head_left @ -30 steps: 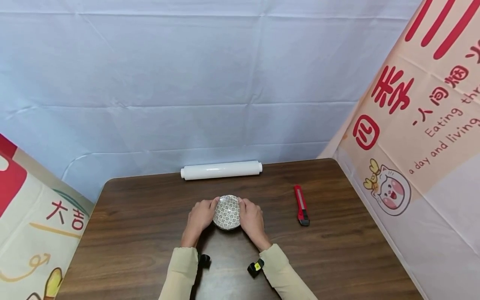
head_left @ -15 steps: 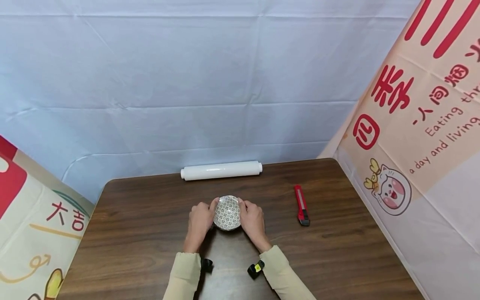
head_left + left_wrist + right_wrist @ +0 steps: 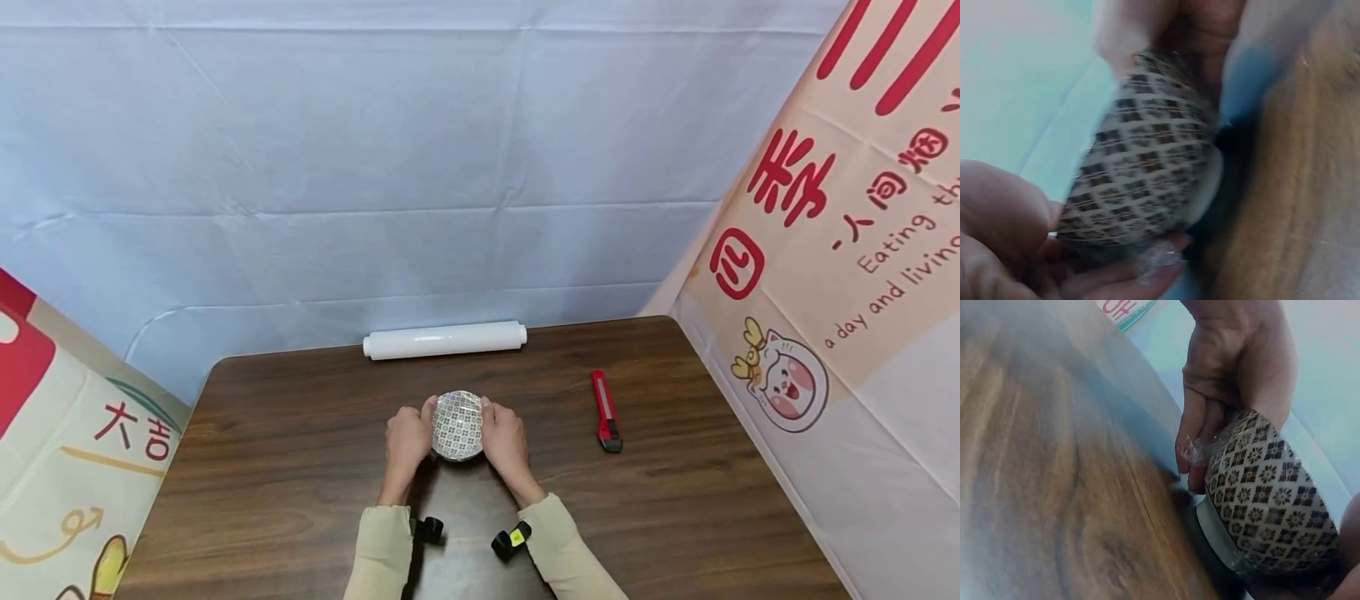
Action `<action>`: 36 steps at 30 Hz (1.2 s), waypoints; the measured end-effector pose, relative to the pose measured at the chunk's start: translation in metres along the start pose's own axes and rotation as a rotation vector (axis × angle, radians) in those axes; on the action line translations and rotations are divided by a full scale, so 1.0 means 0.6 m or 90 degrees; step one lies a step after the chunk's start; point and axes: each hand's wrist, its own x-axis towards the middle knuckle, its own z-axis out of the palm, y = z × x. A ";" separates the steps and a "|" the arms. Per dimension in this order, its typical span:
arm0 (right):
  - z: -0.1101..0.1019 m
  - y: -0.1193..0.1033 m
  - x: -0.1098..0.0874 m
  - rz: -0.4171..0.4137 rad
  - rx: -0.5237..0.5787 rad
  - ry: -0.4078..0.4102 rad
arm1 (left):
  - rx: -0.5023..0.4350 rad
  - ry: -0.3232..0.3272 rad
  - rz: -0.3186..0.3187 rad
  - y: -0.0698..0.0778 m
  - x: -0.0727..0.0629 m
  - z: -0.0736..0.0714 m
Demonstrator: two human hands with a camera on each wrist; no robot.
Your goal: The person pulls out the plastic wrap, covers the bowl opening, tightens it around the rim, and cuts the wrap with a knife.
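Note:
A small bowl (image 3: 457,427) with a pale, dark-patterned surface is held over the middle of the table, between both hands. At its left side, my left hand (image 3: 407,442) grips the rim with the thumb uppermost. The right hand (image 3: 506,440) holds the opposite side the same way. In the right wrist view, clear plastic film (image 3: 1192,451) clings to the bowl's wall and bunches at the left fingertips. The left wrist view, blurred, shows the bowl's pale foot (image 3: 1207,190) facing the table. Fingers under the bowl are hidden from the head view.
A white roll (image 3: 446,341) of what looks like cling film lies along the table's back edge. To the right rests a red box cutter (image 3: 606,412). The brown wooden table (image 3: 285,467) is backed by a pale cloth (image 3: 337,167) and printed hangings at the sides.
The left hand and forearm have shifted slightly right, and the left hand has turned a little. The right hand still grips the bowl in nearly the same place.

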 end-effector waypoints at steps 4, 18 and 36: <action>-0.004 -0.003 -0.007 0.032 0.039 -0.025 | -0.156 -0.113 -0.030 -0.008 -0.002 -0.016; -0.020 0.011 -0.014 0.054 0.075 -0.045 | -0.318 -0.120 -0.026 0.004 -0.052 -0.026; -0.024 0.021 -0.031 0.167 0.421 -0.173 | -0.496 -0.015 -0.042 -0.003 -0.073 0.037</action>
